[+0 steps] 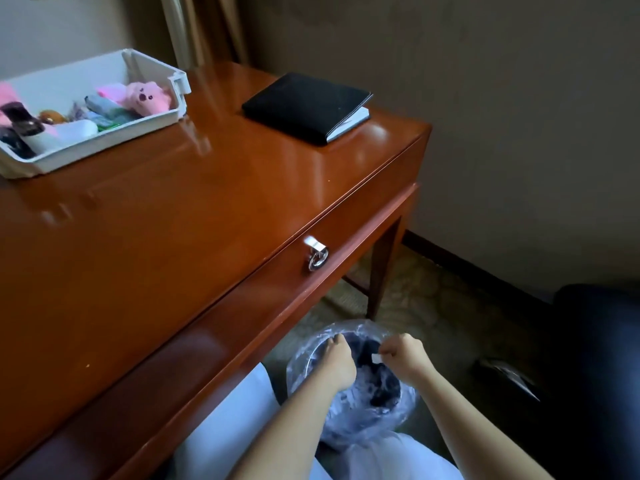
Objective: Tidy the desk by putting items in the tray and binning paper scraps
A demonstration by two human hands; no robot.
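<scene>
Both my hands hang over a small bin lined with a clear plastic bag, on the floor beside the desk. My right hand pinches a small white paper scrap above the bin's opening. My left hand reaches down over the bin's left rim with its fingers pointing down; I cannot make out anything in it. The white tray sits at the desk's far left and holds a pink plush toy, small bottles and other items.
A black notebook lies at the far right of the glossy wooden desk. A drawer with a metal ring pull runs along the desk's front. A dark chair stands at the right, on carpet.
</scene>
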